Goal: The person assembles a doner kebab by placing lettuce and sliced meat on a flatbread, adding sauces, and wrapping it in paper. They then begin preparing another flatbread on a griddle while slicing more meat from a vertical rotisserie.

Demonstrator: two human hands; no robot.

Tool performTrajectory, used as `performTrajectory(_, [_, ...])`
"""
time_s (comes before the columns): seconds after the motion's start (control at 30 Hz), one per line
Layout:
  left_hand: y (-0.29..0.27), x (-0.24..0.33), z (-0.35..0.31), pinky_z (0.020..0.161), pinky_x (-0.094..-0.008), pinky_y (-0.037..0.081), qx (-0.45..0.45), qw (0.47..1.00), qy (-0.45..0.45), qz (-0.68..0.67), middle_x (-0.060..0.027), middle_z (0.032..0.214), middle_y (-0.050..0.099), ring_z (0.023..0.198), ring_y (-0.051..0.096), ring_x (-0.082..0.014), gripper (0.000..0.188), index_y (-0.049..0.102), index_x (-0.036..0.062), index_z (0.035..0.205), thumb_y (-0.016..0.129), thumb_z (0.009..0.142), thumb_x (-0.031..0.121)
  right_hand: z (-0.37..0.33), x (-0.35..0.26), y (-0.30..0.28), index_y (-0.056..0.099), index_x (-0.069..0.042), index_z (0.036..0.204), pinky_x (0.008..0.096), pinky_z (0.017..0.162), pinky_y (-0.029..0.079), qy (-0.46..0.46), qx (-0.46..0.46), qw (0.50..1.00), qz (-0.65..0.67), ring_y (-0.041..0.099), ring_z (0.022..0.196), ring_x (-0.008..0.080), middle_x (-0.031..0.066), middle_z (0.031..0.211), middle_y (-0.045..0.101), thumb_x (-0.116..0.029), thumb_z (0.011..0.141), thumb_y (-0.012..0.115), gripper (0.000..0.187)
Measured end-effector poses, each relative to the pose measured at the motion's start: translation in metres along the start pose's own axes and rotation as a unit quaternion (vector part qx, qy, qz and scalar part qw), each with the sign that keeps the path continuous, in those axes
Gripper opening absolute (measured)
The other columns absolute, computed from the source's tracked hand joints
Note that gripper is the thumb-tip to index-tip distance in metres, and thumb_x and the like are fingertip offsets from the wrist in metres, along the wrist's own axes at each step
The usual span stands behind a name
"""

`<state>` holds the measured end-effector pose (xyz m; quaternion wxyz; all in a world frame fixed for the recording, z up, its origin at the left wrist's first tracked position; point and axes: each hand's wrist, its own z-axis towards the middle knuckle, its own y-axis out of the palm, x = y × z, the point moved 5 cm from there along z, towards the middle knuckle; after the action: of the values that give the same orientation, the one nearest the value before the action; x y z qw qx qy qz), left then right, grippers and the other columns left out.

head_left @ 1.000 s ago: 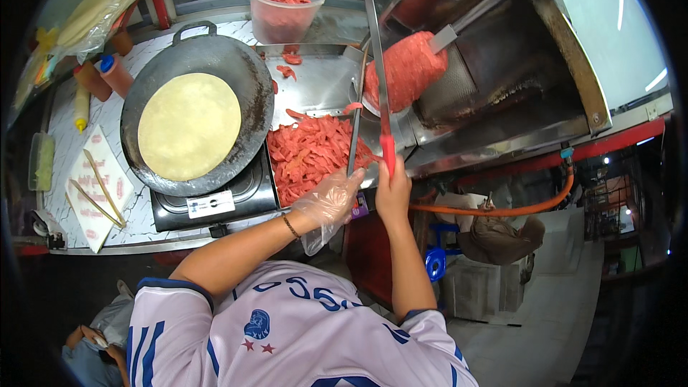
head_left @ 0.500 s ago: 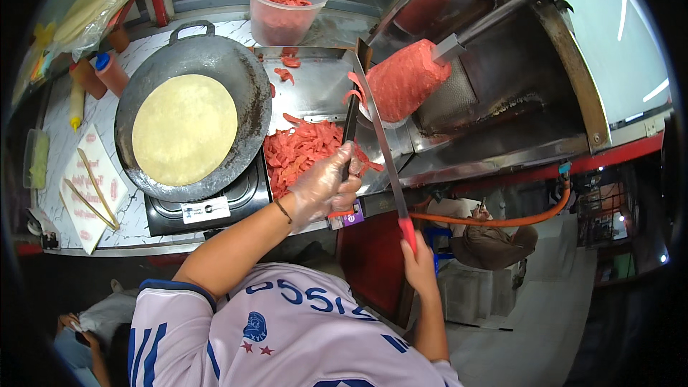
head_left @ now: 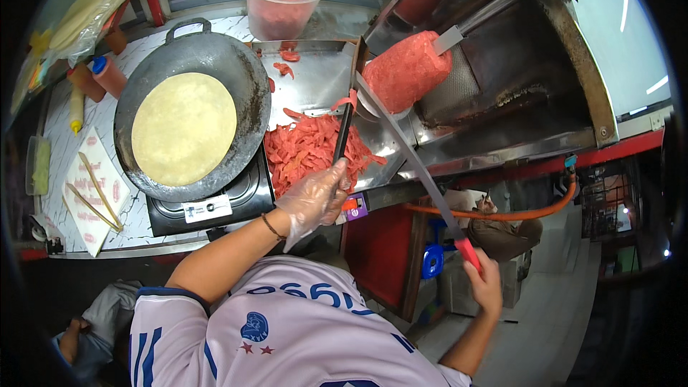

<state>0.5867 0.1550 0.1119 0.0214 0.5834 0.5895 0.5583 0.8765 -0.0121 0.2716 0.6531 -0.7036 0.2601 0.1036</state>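
My left hand (head_left: pixel 315 201), in a clear plastic glove, is closed on slim black tongs (head_left: pixel 345 132) that point up over the metal tray (head_left: pixel 315 79). A strip of meat (head_left: pixel 346 100) hangs at their tip. My bare right hand (head_left: pixel 485 283) grips the red handle of a long knife (head_left: pixel 419 165). The blade slants up to the left, its tip beside the lower left edge of the red meat block (head_left: pixel 408 72) on a metal spit (head_left: pixel 494 7). Below the tongs lies a heap of sliced meat (head_left: pixel 308 150), partly behind the glove.
A black pan (head_left: pixel 247 111) holding a round flatbread (head_left: pixel 184 129) sits on a black stove (head_left: pixel 251 193). Behind the tray stands a clear tub of meat (head_left: pixel 287 11). Wooden tongs (head_left: pixel 97 197) and sauce bottles (head_left: pixel 109 75) are at left. An orange hose (head_left: pixel 530 213) runs at right.
My right hand has moved right and down, drawing the knife blade along the block's edge. My left hand and the tongs have shifted slightly left and down, with a meat strip at the tip.
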Motion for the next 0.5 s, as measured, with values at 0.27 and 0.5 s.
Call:
performTrajectory(0.27, [0.007, -0.015, 0.02, 0.044, -0.0318, 0.033, 0.043, 0.983, 0.09, 0.153, 0.0002, 0.057, 0.039, 0.046, 0.039, -0.0134, 0.054, 0.047, 0.0102, 0.085, 0.04, 0.104, 0.061, 0.158, -0.057, 0.17, 0.057, -0.001, 0.107, 0.0388, 0.058, 0.045, -0.146, 0.188, 0.965, 0.112, 0.056, 0.059, 0.0265, 0.0184, 0.069, 0.054, -0.022, 0.103, 0.055, 0.022])
performTrajectory(0.5, [0.012, -0.004, 0.028, 0.043, -0.03, 0.028, 0.03, 0.997, 0.057, 0.036, 0.0013, 0.059, 0.035, 0.045, 0.031, -0.0123, 0.052, 0.045, 0.0121, 0.087, 0.041, 0.104, 0.061, 0.08, -0.018, 0.162, 0.059, -0.004, 0.111, 0.0435, 0.058, 0.046, -0.086, 0.117, 0.986, 0.085, 0.061, 0.064, 0.0343, 0.0202, 0.07, 0.057, -0.022, 0.101, 0.056, 0.021])
